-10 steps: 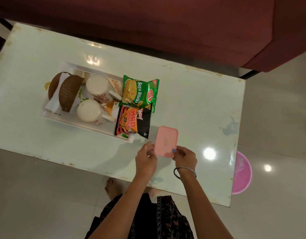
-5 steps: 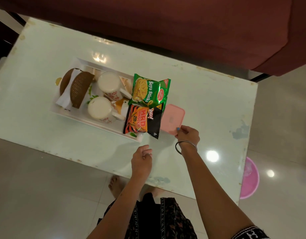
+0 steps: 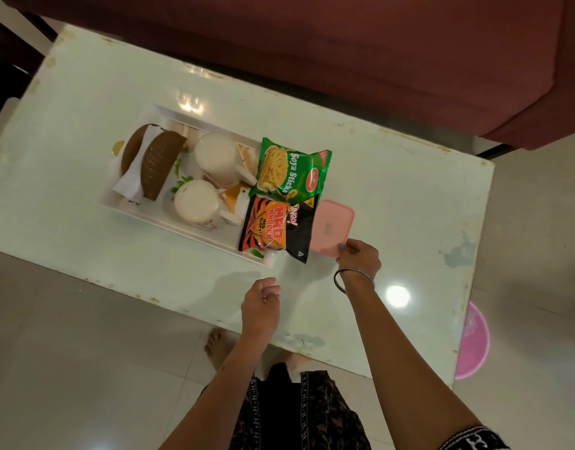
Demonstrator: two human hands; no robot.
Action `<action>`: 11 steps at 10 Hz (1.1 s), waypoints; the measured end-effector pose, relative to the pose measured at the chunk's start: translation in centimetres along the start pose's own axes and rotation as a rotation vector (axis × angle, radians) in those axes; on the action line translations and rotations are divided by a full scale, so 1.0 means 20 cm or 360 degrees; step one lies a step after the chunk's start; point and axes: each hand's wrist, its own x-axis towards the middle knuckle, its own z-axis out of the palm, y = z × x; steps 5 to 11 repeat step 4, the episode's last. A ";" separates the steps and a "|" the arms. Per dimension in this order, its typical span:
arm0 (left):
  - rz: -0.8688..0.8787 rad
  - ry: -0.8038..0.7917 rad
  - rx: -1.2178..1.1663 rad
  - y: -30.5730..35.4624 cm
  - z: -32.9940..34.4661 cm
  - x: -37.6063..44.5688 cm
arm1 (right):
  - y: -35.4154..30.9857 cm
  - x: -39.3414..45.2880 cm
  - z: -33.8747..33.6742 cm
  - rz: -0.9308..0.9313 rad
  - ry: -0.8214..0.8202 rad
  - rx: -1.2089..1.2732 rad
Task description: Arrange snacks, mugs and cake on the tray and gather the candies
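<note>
A white tray (image 3: 156,219) lies on the glass table (image 3: 393,196). It holds two brown cake halves (image 3: 158,167) on white paper, two white mugs (image 3: 216,157) (image 3: 196,203), a green Soya Sticks packet (image 3: 292,172) and a black and orange Mad Angles packet (image 3: 274,228). A pink lidded box (image 3: 331,227) sits on the table against the tray's right end. My right hand (image 3: 359,256) grips the box's near corner. My left hand (image 3: 261,303) hovers over the table's front edge, fingers loosely curled, holding nothing.
A dark red sofa (image 3: 344,60) runs along the far side of the table. A pink plastic basin (image 3: 472,342) stands on the tiled floor to the right, under the table's corner. My bare feet (image 3: 218,347) show below the front edge.
My right hand slid the pink box from the table's front up against the tray's right end. My left hand let go of it and drew back toward the front edge.
</note>
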 end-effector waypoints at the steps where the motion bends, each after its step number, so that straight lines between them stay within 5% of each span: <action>1: 0.0024 -0.0003 0.0024 -0.01 -0.01 0.00 | 0.00 -0.02 0.00 -0.0009 0.0006 -0.0006; 4: 0.0220 0.0078 0.0541 -0.12 -0.11 -0.05 | 0.15 -0.28 0.05 -0.0053 0.0208 -0.0022; 11: 0.0220 0.0078 0.0541 -0.12 -0.11 -0.05 | 0.15 -0.28 0.05 -0.0053 0.0208 -0.0022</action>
